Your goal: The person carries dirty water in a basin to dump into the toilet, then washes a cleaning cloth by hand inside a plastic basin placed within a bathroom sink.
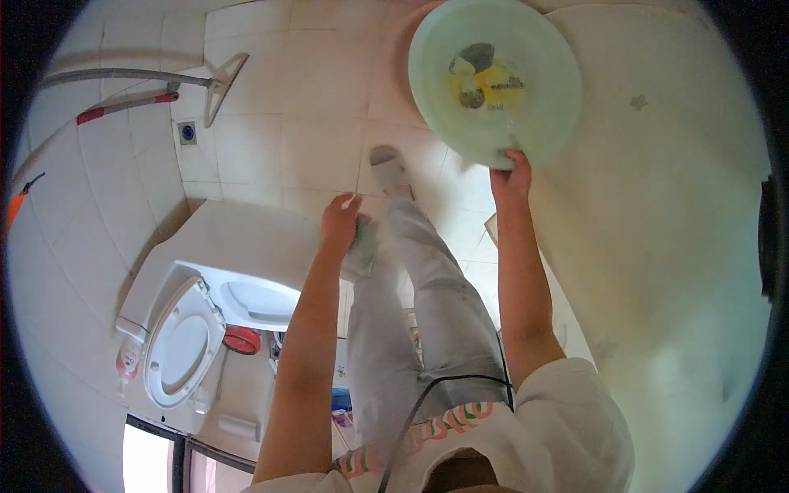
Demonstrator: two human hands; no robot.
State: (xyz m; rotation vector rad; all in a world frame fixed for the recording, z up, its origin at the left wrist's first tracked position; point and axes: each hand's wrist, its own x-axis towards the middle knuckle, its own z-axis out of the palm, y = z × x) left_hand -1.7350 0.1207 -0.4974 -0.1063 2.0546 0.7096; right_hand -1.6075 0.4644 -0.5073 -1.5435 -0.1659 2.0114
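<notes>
A round pale green basin [493, 131] with a yellow and dark print on its bottom is at the far right of centre. My right hand [511, 172] is closed on its near rim, thumb over the edge. My left hand [339, 218] is near the middle, beside my leg, with its fingers curled. A blurred greyish-green piece, which looks like a cloth [362, 246], hangs at that hand, partly hidden by it.
A toilet [179, 345] with its seat visible stands at the lower left. A floor squeegee [226, 90] leans at the upper left, next to a red-ended handle [127, 107]. A floor drain [187, 133] is nearby. A reddish basin edge [401, 62] shows behind the green one.
</notes>
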